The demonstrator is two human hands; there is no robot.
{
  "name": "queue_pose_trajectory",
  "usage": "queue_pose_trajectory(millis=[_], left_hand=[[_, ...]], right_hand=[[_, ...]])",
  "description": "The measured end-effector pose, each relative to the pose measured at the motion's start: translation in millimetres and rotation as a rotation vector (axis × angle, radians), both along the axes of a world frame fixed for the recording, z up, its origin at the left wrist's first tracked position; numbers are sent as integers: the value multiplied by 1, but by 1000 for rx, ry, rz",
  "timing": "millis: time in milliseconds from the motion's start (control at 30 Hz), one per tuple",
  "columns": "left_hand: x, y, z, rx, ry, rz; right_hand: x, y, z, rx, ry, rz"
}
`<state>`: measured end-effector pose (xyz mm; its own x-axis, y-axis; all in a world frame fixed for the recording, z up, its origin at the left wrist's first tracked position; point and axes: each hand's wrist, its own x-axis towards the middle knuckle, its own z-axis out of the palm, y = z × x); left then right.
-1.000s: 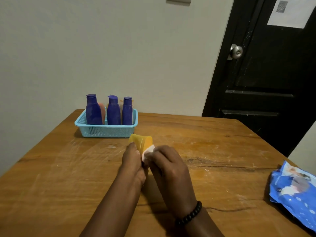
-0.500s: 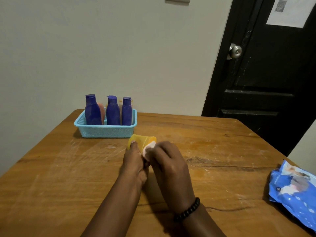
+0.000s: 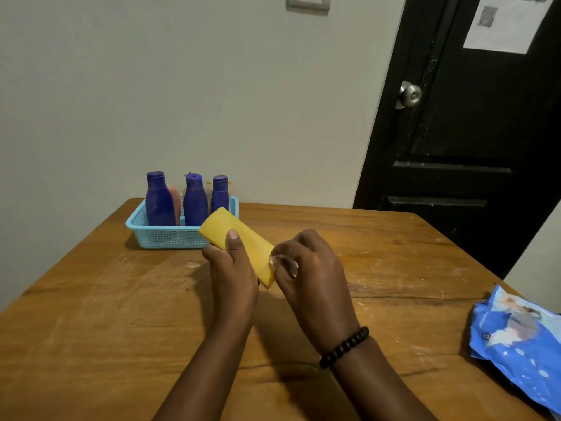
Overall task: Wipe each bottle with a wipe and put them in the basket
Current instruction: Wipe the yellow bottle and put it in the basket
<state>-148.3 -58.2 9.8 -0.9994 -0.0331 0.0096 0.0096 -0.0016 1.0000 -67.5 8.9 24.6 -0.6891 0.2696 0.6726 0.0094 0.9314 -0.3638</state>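
A yellow bottle (image 3: pixel 233 235) is held tilted above the wooden table (image 3: pixel 91 314), its flat side facing me. My left hand (image 3: pixel 232 271) grips it from below, thumb across its face. My right hand (image 3: pixel 309 268) pinches a white wipe (image 3: pixel 285 264) against the bottle's lower right end; most of the wipe is hidden under the fingers. At the table's far left a light blue basket (image 3: pixel 165 237) holds three dark blue bottles (image 3: pixel 195 199) standing upright and a pink bottle (image 3: pixel 175 205) behind them.
A blue pack of wipes (image 3: pixel 519 335) lies at the table's right edge. A black door (image 3: pixel 473 132) with a metal knob stands behind the table on the right. A pale wall runs behind the basket.
The yellow bottle has turned from end-on to lengthwise, showing its broad side. Both hands have lifted slightly, and the right hand with the wipe has slid to the bottle's lower end.
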Motion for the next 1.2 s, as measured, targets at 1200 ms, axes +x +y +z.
queue_pose_trajectory(millis=[1200], left_hand=[[-1, 0, -5, 340, 95, -119]], right_hand=[[8, 31, -10, -2239, -307, 881]])
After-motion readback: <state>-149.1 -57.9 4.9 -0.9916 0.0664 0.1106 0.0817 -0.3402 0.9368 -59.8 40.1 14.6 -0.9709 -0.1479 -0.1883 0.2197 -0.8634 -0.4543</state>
